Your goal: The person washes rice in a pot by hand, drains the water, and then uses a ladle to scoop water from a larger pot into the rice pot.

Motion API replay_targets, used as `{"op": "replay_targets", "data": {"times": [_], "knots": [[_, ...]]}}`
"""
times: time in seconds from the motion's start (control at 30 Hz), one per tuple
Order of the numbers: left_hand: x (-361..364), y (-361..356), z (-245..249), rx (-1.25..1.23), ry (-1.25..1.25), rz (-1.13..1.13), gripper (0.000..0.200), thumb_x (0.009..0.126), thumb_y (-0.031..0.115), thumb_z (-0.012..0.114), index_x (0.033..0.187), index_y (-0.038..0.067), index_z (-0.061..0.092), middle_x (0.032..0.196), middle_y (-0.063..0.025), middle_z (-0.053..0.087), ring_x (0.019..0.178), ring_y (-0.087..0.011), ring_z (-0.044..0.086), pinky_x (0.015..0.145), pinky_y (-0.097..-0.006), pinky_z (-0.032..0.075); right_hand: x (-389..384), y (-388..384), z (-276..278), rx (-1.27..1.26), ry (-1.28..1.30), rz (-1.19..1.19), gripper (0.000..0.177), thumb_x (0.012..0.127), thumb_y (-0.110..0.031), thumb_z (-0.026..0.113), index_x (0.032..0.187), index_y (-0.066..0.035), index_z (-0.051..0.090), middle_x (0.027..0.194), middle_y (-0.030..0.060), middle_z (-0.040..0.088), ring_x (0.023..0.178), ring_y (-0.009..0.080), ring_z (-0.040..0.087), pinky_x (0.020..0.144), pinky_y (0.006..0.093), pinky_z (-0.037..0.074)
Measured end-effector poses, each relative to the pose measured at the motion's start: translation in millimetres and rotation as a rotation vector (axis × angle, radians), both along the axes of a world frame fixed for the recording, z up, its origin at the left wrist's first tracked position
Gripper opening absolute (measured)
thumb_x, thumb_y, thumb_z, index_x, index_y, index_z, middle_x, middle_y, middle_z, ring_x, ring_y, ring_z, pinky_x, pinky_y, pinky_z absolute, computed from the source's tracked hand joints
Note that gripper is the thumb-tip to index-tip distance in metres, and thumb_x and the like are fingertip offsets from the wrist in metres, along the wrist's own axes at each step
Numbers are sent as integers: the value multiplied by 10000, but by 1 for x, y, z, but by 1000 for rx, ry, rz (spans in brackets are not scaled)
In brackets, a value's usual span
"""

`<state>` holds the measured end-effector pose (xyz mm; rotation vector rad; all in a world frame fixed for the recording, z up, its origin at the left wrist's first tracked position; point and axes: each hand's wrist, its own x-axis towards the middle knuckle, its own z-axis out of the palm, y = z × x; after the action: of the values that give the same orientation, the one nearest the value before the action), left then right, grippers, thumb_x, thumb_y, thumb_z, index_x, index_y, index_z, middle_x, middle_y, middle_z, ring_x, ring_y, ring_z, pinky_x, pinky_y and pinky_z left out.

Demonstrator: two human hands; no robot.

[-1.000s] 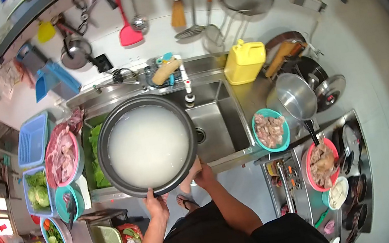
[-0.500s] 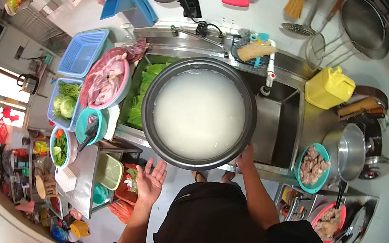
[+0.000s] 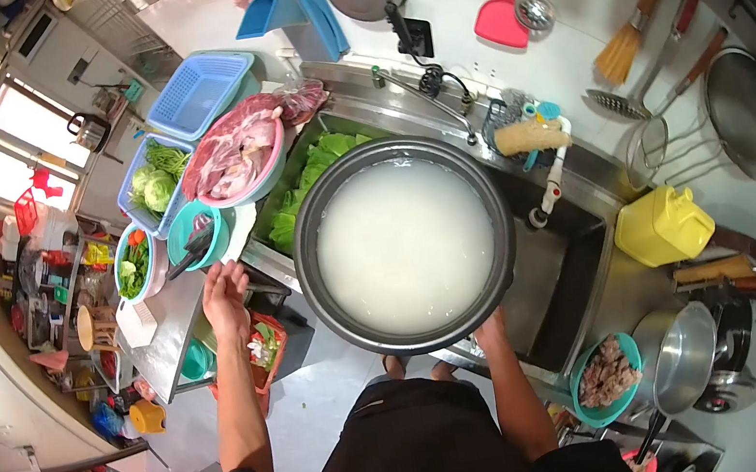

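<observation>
A large dark round pot [image 3: 313,290] full of cloudy whitish water sits over the sink's near edge; whatever lies under the water is hidden. My right hand [image 3: 490,329] grips the pot's near right rim, its fingers partly hidden beneath. Away from the pot, my left hand [image 3: 227,302] is empty, with its fingers loosely apart. It is nearest to a teal bowl [image 3: 220,235] that has a dark-handled utensil lying across it. Leafy greens [image 3: 322,158] fill the sink basin behind the pot.
Raw meat [image 3: 239,154] heaps in a pink basin at the back left, beside a blue basket [image 3: 200,92]. Right of the pot are a sink basin [image 3: 556,283], a yellow jug [image 3: 663,226], a bowl of meat pieces [image 3: 606,376] and a metal pot [image 3: 678,357]. Utensils hang on the wall.
My left hand has moved left and forward, farther from the pot and closer to the teal bowl. The view has shifted, while my right hand stays at the pot's rim.
</observation>
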<state>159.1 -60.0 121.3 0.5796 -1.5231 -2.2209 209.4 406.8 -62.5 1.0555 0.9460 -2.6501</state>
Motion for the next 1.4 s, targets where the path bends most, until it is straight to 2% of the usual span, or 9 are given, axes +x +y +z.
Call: {"op": "replay_targets", "data": {"times": [0.23, 0.47, 0.8, 0.93, 1.0, 1.1, 1.2, 1.33, 1.4], "knots": [[-29, 11, 62, -405, 291, 221, 309, 1063, 206, 460, 1238, -27, 561, 1054, -131, 688, 894, -167, 653, 768, -283, 502, 15, 13, -46, 543, 447, 131, 429, 1003, -434, 524, 1275, -105, 565, 1150, 67, 661, 1022, 187, 645, 772, 309, 545], [23, 3, 106, -896, 357, 482, 285, 1052, 153, 424, 1188, -34, 592, 907, -115, 672, 813, -155, 594, 779, -309, 465, 11, 21, 5, 90, 241, 157, 499, 1023, -325, 537, 1417, -30, 457, 1353, 79, 571, 1217, 223, 563, 1043, 380, 467], [-37, 21, 61, -696, 615, 401, 405, 1063, 304, 408, 1230, -38, 547, 1119, -196, 640, 1015, -278, 626, 936, -377, 481, 5, 7, 51, 127, 208, 177, 463, 1026, -268, 491, 1393, 14, 464, 1365, 135, 567, 1230, 292, 568, 1047, 426, 463], [-121, 8, -93, 366, -488, -266, 878, 950, 751, 298, 1563, 122, 286, 1666, -130, 99, 1503, -403, 138, 1183, -621, 65, 14, 19, 26, 387, 358, 324, 454, 1006, -215, 530, 1388, 23, 470, 1380, 137, 560, 1254, 295, 553, 1070, 426, 443], [-120, 6, -96, 357, -257, -189, 1043, 832, 894, 248, 1599, 191, 174, 1653, -58, -204, 1511, -331, -189, 1156, -666, -70, 12, 23, 22, 331, 306, 328, 467, 971, -199, 590, 1390, -14, 498, 1410, 121, 546, 1279, 298, 535, 1083, 419, 430], [-110, 2, -76, 371, -148, -329, 918, 907, 793, 336, 1580, 176, 242, 1674, -72, 21, 1525, -356, 39, 1173, -650, 98, 20, 30, 22, 1637, 681, 753, 446, 966, -156, 558, 1373, 15, 490, 1349, 167, 580, 1268, 325, 536, 1097, 450, 413], [-80, 10, -85, 183, -307, -221, 707, 1014, 600, 400, 1490, 77, 388, 1484, -95, 482, 1316, -282, 492, 1094, -453, 394, 30, 38, -19, 1796, 726, 794, 523, 890, -202, 651, 1372, -42, 528, 1412, 188, 538, 1328, 381, 482, 1128, 479, 362], [25, 74, -124, 57, -373, -13, 699, 965, 576, 535, 1460, 118, 352, 1333, -106, 539, 1138, -276, 546, 958, -443, 443, 43, 19, -57, 1691, 758, 536, 415, 948, -229, 575, 1303, -15, 564, 1316, 189, 594, 1281, 336, 516, 1101, 464, 381], [73, 146, -72, 26, -555, -54, 775, 957, 556, 570, 1507, 144, 212, 1421, -138, 449, 1221, -318, 499, 964, -499, 440, 41, -21, -34, 35, 88, -72, 413, 960, -231, 555, 1310, -12, 552, 1305, 186, 599, 1265, 324, 526, 1079, 466, 397]]}}
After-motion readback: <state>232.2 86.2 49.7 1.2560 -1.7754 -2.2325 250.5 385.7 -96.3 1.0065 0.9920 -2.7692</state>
